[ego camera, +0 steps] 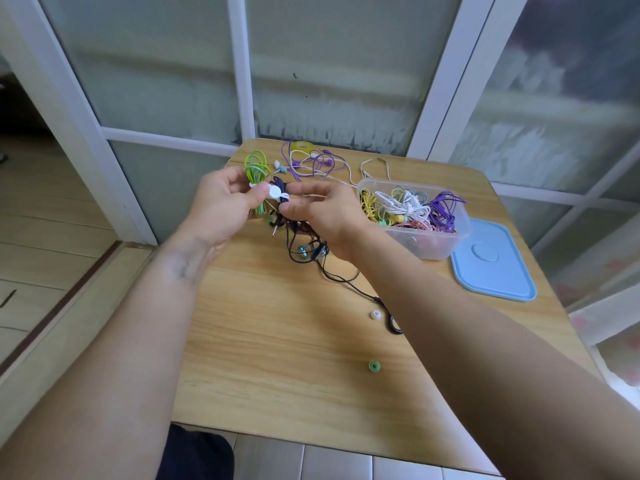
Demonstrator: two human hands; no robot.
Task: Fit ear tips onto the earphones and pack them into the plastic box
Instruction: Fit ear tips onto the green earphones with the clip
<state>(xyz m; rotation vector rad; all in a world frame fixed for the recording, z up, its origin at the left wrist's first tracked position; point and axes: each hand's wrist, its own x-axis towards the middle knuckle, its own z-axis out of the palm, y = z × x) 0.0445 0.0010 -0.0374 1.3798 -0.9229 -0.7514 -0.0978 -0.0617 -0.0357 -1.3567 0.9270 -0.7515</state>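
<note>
Item: wooden table (277, 358), light grain, rounded corners, set against a white-framed frosted glass partition (329, 64).

Left hand (221, 206): raised above the table's far left part, fingers curled, pinching a bundle of green earphone cable (257, 168) whose loops stand up above the fingers and whose lower strands hang below them. A white round cable tie (275, 192) sits between the two hands, touching the left thumb.

Right hand (325, 216): raised just beside the left, fingers curled, thumb and forefinger pinching a bundle of dark navy earphone cable (282, 188) at the tie. The dark cable trails down from the hands to the tabletop, where blue earbuds (304, 251) lie in its tangle, and runs on toward the near right in a black loop (394, 323).

Clear plastic box (429, 244): on the table's right side, lid off, holding coiled earphones in yellow, white, purple and pink. Its light blue lid (495, 265) lies flat just beside it on the right, near the table edge.

Loose on the table: a pale pink ear tip (375, 314) next to the black loop; a green ear tip (374, 366) nearer the front; purple and white earphones (311, 162) spread out at the far edge; a yellowish roll of tape (303, 146) behind them; a thin white cable (374, 168) behind the box.
</note>
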